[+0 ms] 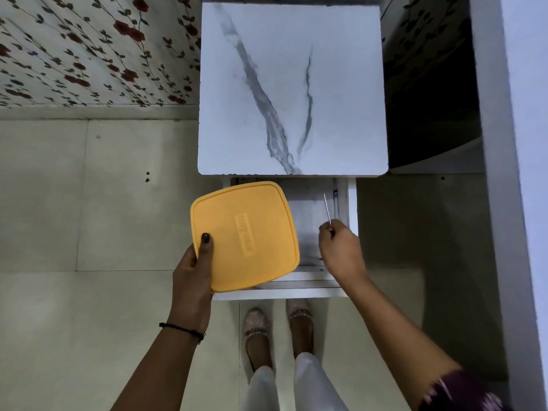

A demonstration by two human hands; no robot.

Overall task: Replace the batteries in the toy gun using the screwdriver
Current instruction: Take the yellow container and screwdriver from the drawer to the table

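My left hand (192, 271) holds a square yellow lidded container (244, 235) by its near left corner, thumb on the lid, above the open drawer. My right hand (341, 250) grips a screwdriver; its thin metal shaft (327, 210) points away from me over the drawer's right side, and the handle is hidden in my fist. The toy gun and batteries are not in view.
A white marble-patterned tabletop (292, 87) stands ahead, its white drawer (308, 221) pulled out toward me. A floral wall (89, 48) is at the left, a white post (504, 143) at the right. My feet (278, 330) stand on the tiled floor below the drawer.
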